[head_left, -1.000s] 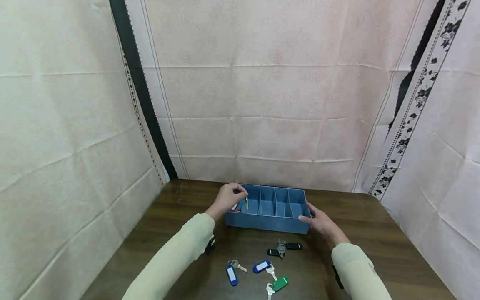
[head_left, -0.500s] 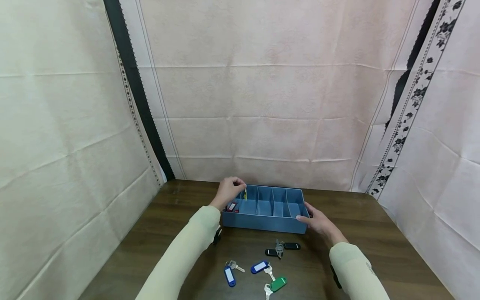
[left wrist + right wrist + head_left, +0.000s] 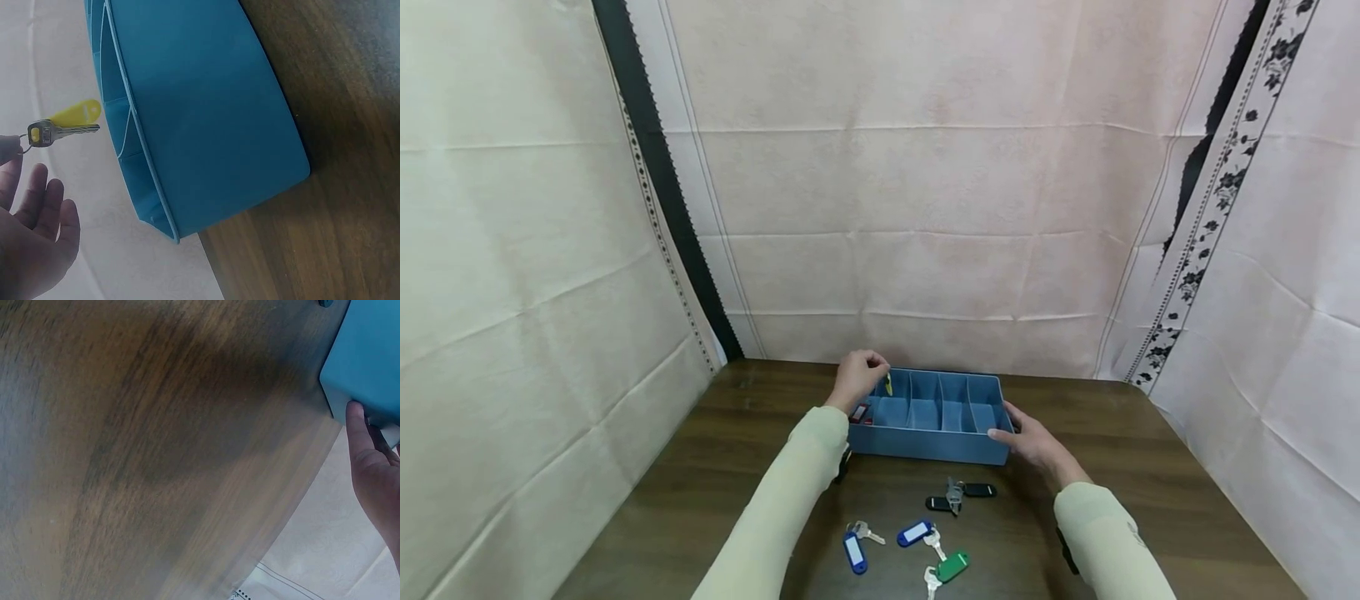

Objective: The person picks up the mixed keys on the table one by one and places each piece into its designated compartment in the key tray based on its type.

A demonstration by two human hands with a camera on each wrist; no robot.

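A blue divided box [image 3: 928,444] stands toward the back of the table, its compartments side by side. Over its left part, my left hand [image 3: 852,382] pinches the ring of a key [image 3: 59,131] with a yellow key tag [image 3: 78,114]; both hang above the compartments. The other fingers of that hand are loosely bent in the left wrist view. My right hand [image 3: 1037,446] holds the box's right end, thumb at the front corner and fingers along the side. Red key tags [image 3: 860,413] lie in the leftmost compartment, partly hidden by the left wrist.
On the table in front of the box lie keys with black tags [image 3: 979,490], a blue-tagged key set [image 3: 853,552], another blue tag [image 3: 914,533] and a green tag [image 3: 952,567]. Pale cloth [image 3: 925,183] hangs behind the table and on both sides.
My left hand has moved back and slightly right over the box, lifting the yellow-tagged key a little. The right hand keeps its hold on the box end. The head view has shifted slightly.
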